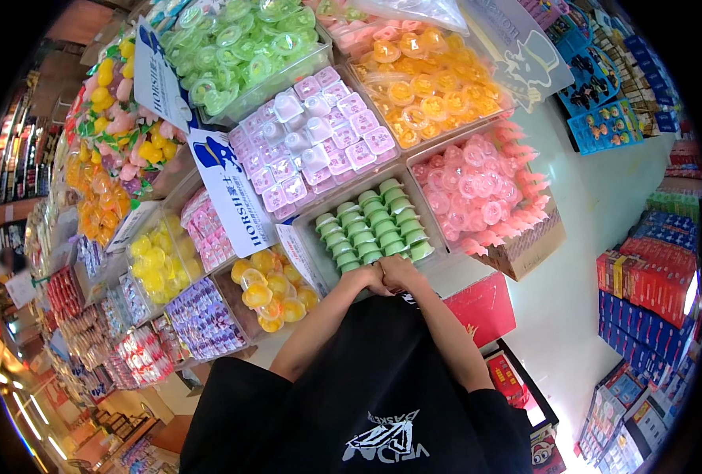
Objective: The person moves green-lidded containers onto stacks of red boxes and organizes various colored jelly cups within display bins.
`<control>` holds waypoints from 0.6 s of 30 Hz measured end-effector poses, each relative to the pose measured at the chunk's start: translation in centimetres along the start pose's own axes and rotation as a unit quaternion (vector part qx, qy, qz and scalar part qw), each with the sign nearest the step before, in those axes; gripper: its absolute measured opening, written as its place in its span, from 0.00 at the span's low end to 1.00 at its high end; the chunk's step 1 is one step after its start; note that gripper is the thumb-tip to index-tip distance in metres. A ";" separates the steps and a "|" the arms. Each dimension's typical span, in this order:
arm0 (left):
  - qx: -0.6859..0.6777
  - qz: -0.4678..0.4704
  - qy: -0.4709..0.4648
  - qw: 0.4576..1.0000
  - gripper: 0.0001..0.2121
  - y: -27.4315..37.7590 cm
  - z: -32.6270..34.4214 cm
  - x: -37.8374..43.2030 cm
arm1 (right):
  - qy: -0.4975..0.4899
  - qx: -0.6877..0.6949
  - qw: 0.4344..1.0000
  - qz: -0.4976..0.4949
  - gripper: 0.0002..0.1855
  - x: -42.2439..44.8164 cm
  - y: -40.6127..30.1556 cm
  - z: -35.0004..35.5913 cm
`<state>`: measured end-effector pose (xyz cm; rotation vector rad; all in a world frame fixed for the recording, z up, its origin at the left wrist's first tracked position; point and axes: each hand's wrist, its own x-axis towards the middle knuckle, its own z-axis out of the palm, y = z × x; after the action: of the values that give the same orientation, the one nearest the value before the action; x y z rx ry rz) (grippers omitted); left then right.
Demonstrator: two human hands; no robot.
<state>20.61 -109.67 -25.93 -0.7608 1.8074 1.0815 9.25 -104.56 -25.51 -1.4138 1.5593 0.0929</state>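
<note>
My left hand (369, 279) and my right hand (399, 273) meet close to my body, fingers together. Whether anything small lies between them is hidden. Just beyond them, a clear plastic bin (309, 237) holds rows of green jelly cups (374, 223) lying on their sides with pale lids; my knuckles overlap the nearest cups in view, and contact cannot be told. To the right sit pink domed jelly cups (472, 178) in another bin. Square lilac-lidded cups (315, 139) are stacked behind. On the left are round orange-yellow jelly cups (274, 290).
Farther back are green jelly cups (250, 47) and orange ones (431, 89). Printed sign cards (232, 195) stand between bins. A cardboard box (525, 240) and a red box (481, 308) are at right. Stacked toothpaste-like cartons (647, 284) line the aisle floor (576, 255).
</note>
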 end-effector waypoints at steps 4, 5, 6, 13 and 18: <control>-0.013 -0.012 0.017 1.000 0.51 0.5 -0.5 -0.9 | 0.034 -0.008 0.999 -0.016 0.14 0.1 -0.1 0.3; -0.004 -0.005 0.028 1.000 0.52 0.0 0.0 -0.3 | 0.042 -0.011 0.999 -0.016 0.12 0.1 -0.1 0.3; 0.005 0.002 0.039 0.999 0.53 -0.2 0.3 0.0 | 0.049 -0.015 0.999 -0.016 0.11 0.0 0.1 0.5; -0.031 0.007 0.081 0.996 0.54 -0.9 1.3 0.2 | 0.112 0.024 0.992 -0.044 0.15 -0.8 -0.2 0.2; 0.003 0.034 0.124 0.992 0.55 -1.0 1.1 -0.1 | 0.097 -0.014 0.995 0.014 0.18 -1.3 -1.5 -0.3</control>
<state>21.94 -109.09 -26.48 -0.8668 2.0574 1.0632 10.07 -104.26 -23.69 -1.4572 1.7428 -0.0060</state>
